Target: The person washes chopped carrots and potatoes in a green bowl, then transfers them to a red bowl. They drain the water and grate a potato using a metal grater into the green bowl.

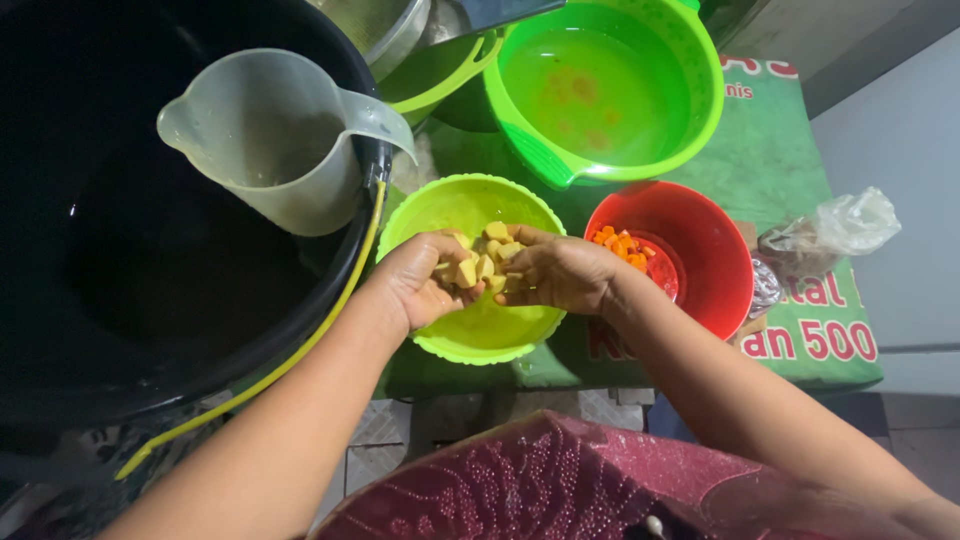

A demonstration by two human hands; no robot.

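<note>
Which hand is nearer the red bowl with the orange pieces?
Right. The right hand is just beside the red bowl, at its left rim; the left hand is farther off, over the yellow-green bowl.

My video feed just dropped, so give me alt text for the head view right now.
Both hands, left hand and right hand, cup a pile of yellow vegetable chunks over a lime-green bowl. A red bowl holding orange diced pieces sits to the right, a larger green basin behind, and a clear plastic jug in a black tub to the left.
</note>
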